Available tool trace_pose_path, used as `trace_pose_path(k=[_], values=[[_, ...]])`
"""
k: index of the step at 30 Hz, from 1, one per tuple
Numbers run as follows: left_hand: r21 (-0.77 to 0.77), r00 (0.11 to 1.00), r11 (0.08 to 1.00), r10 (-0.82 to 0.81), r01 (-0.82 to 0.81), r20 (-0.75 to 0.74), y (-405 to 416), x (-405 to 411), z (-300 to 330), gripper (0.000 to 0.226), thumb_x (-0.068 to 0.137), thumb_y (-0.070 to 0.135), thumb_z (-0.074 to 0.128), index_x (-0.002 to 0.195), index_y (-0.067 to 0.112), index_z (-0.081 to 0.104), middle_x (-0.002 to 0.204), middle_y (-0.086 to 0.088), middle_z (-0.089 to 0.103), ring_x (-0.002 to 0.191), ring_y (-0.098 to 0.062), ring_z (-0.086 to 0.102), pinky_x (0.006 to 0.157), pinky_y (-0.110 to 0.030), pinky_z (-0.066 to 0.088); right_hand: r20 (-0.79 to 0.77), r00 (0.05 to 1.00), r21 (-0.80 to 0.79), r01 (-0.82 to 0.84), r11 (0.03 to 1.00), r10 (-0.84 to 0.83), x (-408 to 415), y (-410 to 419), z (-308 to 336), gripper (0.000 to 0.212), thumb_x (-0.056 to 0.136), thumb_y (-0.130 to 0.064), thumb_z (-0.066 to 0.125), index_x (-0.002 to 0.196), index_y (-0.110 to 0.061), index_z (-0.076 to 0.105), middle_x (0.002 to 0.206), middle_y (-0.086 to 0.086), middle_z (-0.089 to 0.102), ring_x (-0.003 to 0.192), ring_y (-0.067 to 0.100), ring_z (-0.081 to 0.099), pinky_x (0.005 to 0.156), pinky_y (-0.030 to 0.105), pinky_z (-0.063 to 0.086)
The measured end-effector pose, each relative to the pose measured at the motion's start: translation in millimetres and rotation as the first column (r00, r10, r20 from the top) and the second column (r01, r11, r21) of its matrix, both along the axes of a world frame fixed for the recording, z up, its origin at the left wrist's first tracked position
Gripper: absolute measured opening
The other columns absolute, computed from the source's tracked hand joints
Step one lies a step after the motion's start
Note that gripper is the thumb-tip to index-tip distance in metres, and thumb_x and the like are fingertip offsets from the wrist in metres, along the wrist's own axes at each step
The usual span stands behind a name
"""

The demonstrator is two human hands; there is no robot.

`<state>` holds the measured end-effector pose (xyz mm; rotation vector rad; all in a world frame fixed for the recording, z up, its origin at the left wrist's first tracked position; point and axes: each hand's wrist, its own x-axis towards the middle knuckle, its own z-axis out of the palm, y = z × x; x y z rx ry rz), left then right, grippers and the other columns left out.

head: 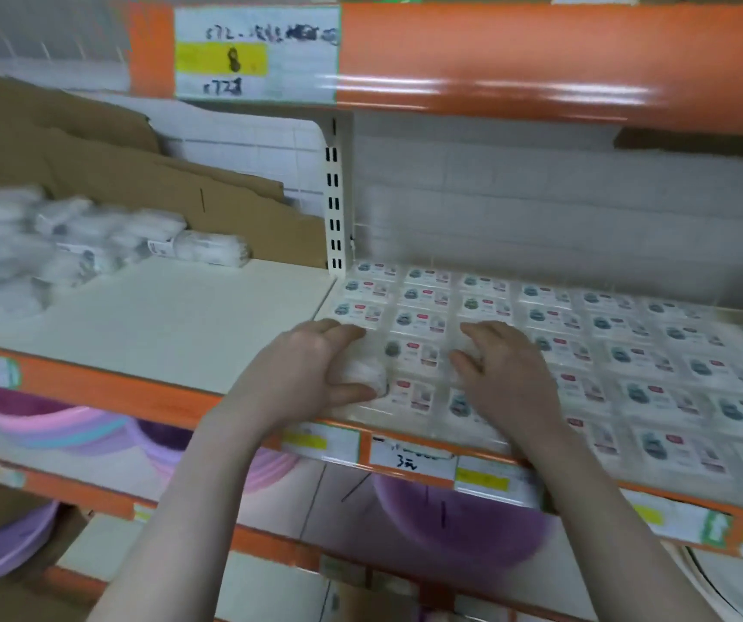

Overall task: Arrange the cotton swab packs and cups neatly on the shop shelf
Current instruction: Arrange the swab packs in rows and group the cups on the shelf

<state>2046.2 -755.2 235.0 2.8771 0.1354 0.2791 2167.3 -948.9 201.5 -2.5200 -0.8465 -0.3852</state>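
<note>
**Mid-shelf, both hands on the swab pack grid**

Currently: cream shelf board with an orange front rail carrying price labels. White tiled wall behind, slotted upright splitting two bays. Upper shelf's orange edge overhead with a handwritten tag. Flattened cardboard leans at the back of the left bay. Purple basins on the shelf below.

Cotton swab packs: flat, label-up, tiled in rows and columns across the right bay, edges touching. Each pack's long axis runs left-right, along the shelf front; label text reads upright from the aisle. Grid looks square to the rail; the frame is motion-blurred, so fine alignment is unclear.

Left hand: at the grid's left front corner, fingers curled round a white wrapped pack, thumb underneath.

Right hand: palm down on the front-row packs, fingers slightly bent and spread; cannot tell whether they pinch anything.

Loose white wrapped bundles are piled in the left bay, well apart from the grid.
</note>
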Motion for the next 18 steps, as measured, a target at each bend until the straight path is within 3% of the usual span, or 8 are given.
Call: trace_pose_path(k=[8, 18], values=[[0.055, 0.990, 0.989, -0.134, 0.136, -0.034, 50, 27, -4, 0.074, 0.078, 0.054, 0.065, 0.140, 0.023, 0.040, 0.136, 0.000, 0.048, 0.122, -0.018, 0.045, 0.099, -0.028, 0.036, -0.026, 0.995, -0.037, 0.099, 0.994, -0.100, -1, 38, -2, 0.036, 0.090, -0.028, 0.059, 0.120, -0.010, 0.062, 0.118, 0.013, 0.063, 0.111, 0.030, 0.054, 0.095, 0.034, 0.037], [-0.020, 0.963, 0.965, -0.263, 0.262, -0.061, 55, 61, -13, 0.072, 0.080, 0.054, 0.062, 0.141, 0.023, 0.039, 0.140, 0.003, 0.045, 0.126, -0.016, 0.041, 0.103, -0.031, 0.035, -0.021, 0.989, -0.049, 0.142, 0.989, -0.144, 5, 36, -8, 0.034, 0.090, -0.032, 0.058, 0.117, -0.012, 0.065, 0.114, 0.008, 0.065, 0.105, 0.026, 0.056, 0.094, 0.033, 0.040]])
